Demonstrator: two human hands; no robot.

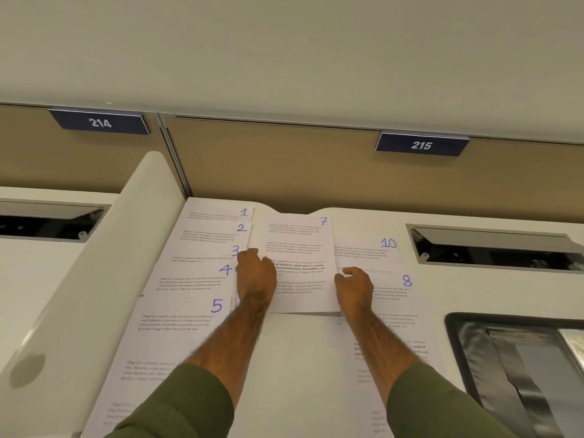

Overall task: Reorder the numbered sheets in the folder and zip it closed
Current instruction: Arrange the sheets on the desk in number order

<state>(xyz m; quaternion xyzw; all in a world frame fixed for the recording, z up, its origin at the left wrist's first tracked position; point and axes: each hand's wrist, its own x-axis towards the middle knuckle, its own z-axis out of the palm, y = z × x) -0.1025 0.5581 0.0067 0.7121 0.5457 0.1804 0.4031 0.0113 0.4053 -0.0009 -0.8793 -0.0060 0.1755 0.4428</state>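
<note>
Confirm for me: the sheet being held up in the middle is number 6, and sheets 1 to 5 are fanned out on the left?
Not quite. The head view shows the held sheet is number 7, not 6. Sheets 1 to 5 are fanned out on the left, as you said.

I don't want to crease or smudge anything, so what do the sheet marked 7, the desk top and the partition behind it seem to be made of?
The sheet marked 7: thin matte white paper; its lifted lower edge casts a shadow.
The desk top: smooth white laminate, probably; even, faint sheen.
The partition: tan, matte, possibly fabric-covered; weave unclear.
</note>
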